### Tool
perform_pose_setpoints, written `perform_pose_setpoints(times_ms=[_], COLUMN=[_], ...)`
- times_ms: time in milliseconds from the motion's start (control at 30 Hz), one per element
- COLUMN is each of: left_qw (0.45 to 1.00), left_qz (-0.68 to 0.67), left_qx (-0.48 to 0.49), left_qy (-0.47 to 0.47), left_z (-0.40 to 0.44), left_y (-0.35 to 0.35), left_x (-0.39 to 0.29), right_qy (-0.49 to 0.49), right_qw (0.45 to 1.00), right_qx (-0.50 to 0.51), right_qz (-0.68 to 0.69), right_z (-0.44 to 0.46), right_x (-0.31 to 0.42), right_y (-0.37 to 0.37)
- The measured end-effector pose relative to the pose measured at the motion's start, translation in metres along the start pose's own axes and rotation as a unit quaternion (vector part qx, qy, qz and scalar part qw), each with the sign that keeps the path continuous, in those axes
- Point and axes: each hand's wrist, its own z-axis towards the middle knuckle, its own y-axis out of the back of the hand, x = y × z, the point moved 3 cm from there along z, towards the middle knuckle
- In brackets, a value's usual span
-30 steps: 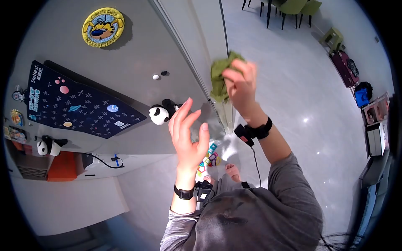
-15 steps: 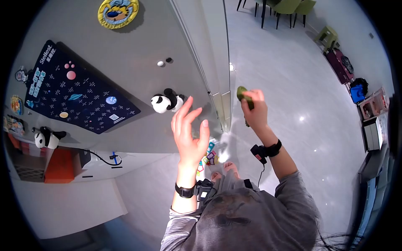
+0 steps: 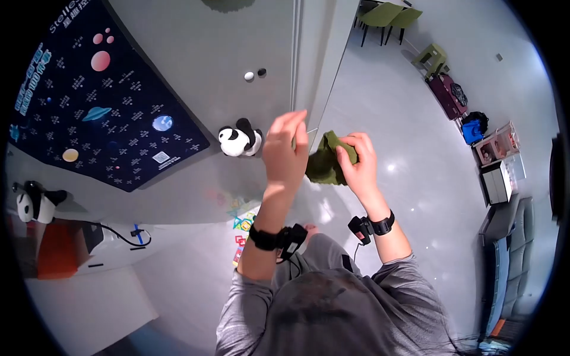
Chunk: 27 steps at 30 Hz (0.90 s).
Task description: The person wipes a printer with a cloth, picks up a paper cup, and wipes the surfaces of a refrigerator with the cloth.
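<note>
A crumpled green cloth point(image 3: 325, 161) hangs from my right hand point(image 3: 362, 163), pinched between thumb and fingers. My left hand point(image 3: 286, 151) is raised just left of the cloth, its fingers stretched upward and the thumb apart. A speck of green shows between that thumb and the fingers; whether the hand touches the cloth I cannot tell. Both hands are in front of the edge of a large grey panel point(image 3: 196, 65). Stuck to the panel, left of my left hand, is a panda figure point(image 3: 238, 139). A white round magnet point(image 3: 249, 76) and a black one point(image 3: 262, 72) sit above it.
A dark blue planet poster point(image 3: 98, 101) covers the panel's left part, with a second panda point(image 3: 37, 203) below. Colourful flat pieces point(image 3: 242, 223) lie low near my feet. Across the floor stand a green stool point(image 3: 430, 59), a suitcase point(image 3: 446, 95) and a blue bag point(image 3: 473, 129).
My left hand has moved up and right, its fingers closer together. The green cloth, bunched in my right hand before, is spread wider between the hands. The view has shifted.
</note>
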Motion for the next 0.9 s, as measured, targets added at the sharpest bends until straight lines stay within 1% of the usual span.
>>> perform_pose_setpoints(times_ms=[100,233,300,333,367,400,433,500,600,667,700,733,800,867,900], left_qw=[0.998,0.998,0.998,0.996,0.995,0.993,0.986,0.976,0.959,0.975,0.966,0.965,0.952,0.954,0.955], left_qz=[-0.013,0.042,0.019,0.031,0.039,0.048,0.061,0.089,0.116,0.163,0.181,0.187,0.162,0.144,0.119], left_qx=[-0.021,-0.039,-0.056,-0.069,-0.088,-0.108,-0.155,-0.198,-0.257,-0.145,-0.178,-0.179,-0.257,-0.261,-0.263], left_qy=[0.066,0.041,0.037,0.042,0.036,0.029,0.007,-0.004,-0.014,-0.04,-0.039,-0.039,0.024,0.031,0.067], left_z=[0.013,0.009,0.001,-0.002,-0.006,-0.007,-0.005,0.0,-0.011,-0.021,-0.018,-0.011,0.004,0.02,0.024], left_y=[-0.022,-0.043,-0.046,-0.051,-0.053,-0.051,-0.05,-0.053,-0.055,-0.067,-0.066,-0.065,-0.058,-0.059,-0.06], left_x=[0.0,0.01,0.021,0.021,0.02,0.019,0.015,0.008,0.007,0.007,0.0,-0.007,-0.02,-0.027,-0.025], right_qy=[-0.005,-0.002,0.008,-0.001,-0.013,-0.004,-0.004,-0.009,0.01,0.038,0.054,0.055,0.08,0.087,0.099], right_qw=[1.0,0.999,0.998,0.996,0.993,0.991,0.989,0.985,0.977,0.971,0.969,0.968,0.966,0.966,0.966], right_qx=[0.01,0.02,0.041,0.056,0.072,0.087,0.098,0.122,0.15,0.161,0.157,0.16,0.155,0.148,0.141], right_qz=[0.009,0.037,0.053,0.071,0.09,0.102,0.108,0.118,0.153,0.171,0.181,0.187,0.192,0.194,0.194], right_z=[0.001,0.017,0.027,0.033,0.037,0.04,0.047,0.058,0.076,0.085,0.088,0.091,0.094,0.094,0.093], right_x=[-0.01,-0.026,-0.039,-0.046,-0.052,-0.056,-0.062,-0.072,-0.08,-0.085,-0.085,-0.085,-0.083,-0.085,-0.084], right_y=[0.008,0.018,0.021,0.023,0.024,0.023,0.024,0.025,0.027,0.029,0.027,0.025,0.023,0.019,0.018])
